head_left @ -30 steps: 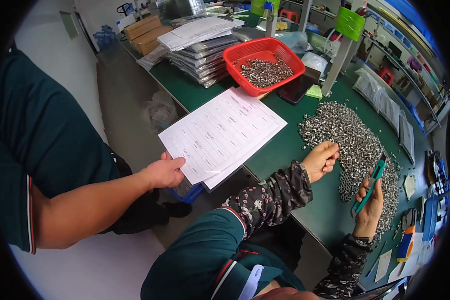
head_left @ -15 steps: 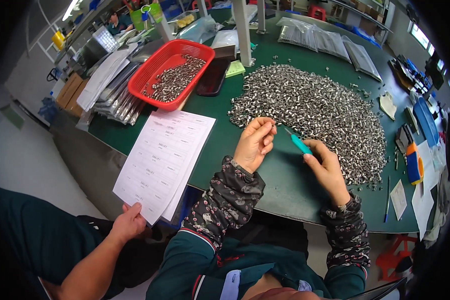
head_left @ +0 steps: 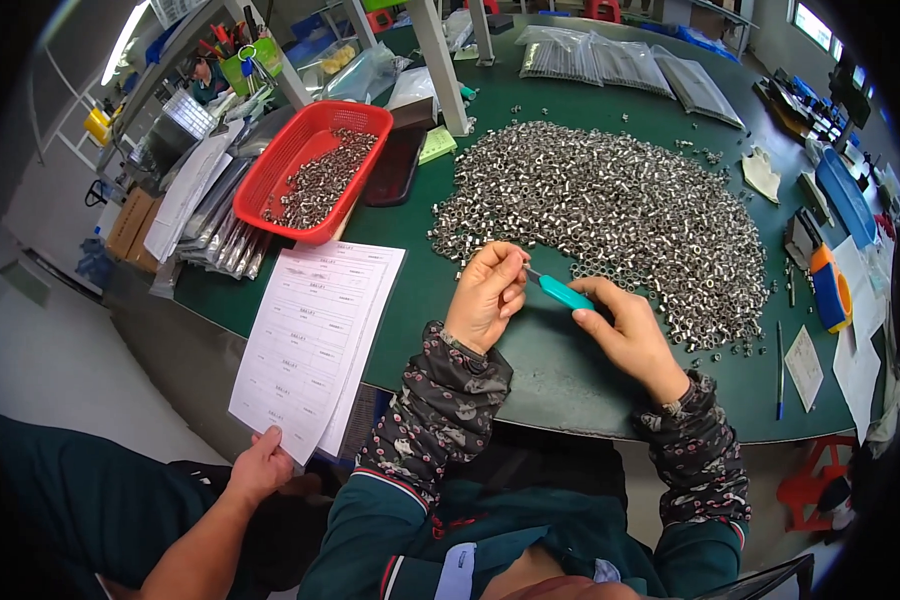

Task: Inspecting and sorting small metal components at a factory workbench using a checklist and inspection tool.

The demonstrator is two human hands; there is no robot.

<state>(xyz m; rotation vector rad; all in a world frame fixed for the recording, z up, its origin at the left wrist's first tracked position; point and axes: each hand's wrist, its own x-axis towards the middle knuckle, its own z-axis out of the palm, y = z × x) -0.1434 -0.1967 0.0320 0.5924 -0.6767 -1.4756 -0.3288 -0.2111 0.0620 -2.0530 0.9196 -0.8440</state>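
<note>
Right hand [head_left: 625,335] grips one slim teal-handled cutter [head_left: 565,292] at the near edge of one heap of small silvery metal rings [head_left: 610,210], too many to count. The left hand [head_left: 485,300] presses thumb and forefinger together at the cutter's tip; whether they pinch a ring, I cannot tell. Left of the heap stands one red plastic basket [head_left: 290,150]; beyond the heap lie three clear plastic bags [head_left: 625,68].

Clear-bagged packs [head_left: 610,62], yellow-green notepad [head_left: 437,146], blue tray [head_left: 842,200], slim pen [head_left: 780,365], red stool [head_left: 806,490] lower right, cardboard boxes [head_left: 130,222]
</note>
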